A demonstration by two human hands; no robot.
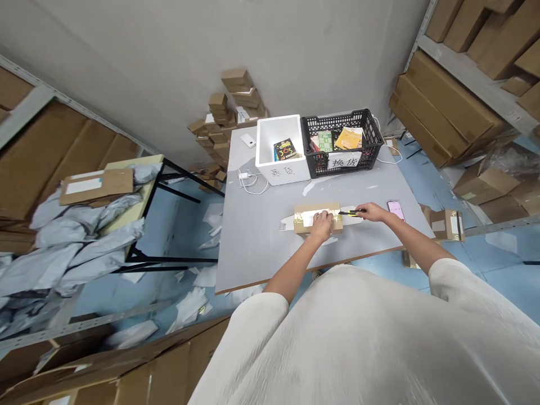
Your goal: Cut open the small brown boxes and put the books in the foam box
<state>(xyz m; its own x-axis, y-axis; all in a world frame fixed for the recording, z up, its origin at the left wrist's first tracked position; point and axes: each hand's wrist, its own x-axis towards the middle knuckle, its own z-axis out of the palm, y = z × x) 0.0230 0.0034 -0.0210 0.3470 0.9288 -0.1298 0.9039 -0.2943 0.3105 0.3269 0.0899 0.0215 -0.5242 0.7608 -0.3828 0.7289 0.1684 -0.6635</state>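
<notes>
A small cardboard box (298, 225) with shiny tape and a white label on top lies on the grey table (253, 236). My left hand (323, 224) holds the box from above, its fingers bent over the label and the near edge. In my right hand (371, 212) is a black and yellow utility knife (353, 212), gripped between the fingers. The knife's tip reaches the right end of the box; whether the blade is in the tape is too small to tell. Pale paper pieces show on the table at both sides of the box.
Behind the box stand a white foam bin (280, 171) and a black plastic crate (312, 169), both holding booklets. A phone (396, 210) lies to the right. A white cable (255, 188) crosses the table's left part. Boxes crowd the shelves; grey parcels (71, 225) fill the left side.
</notes>
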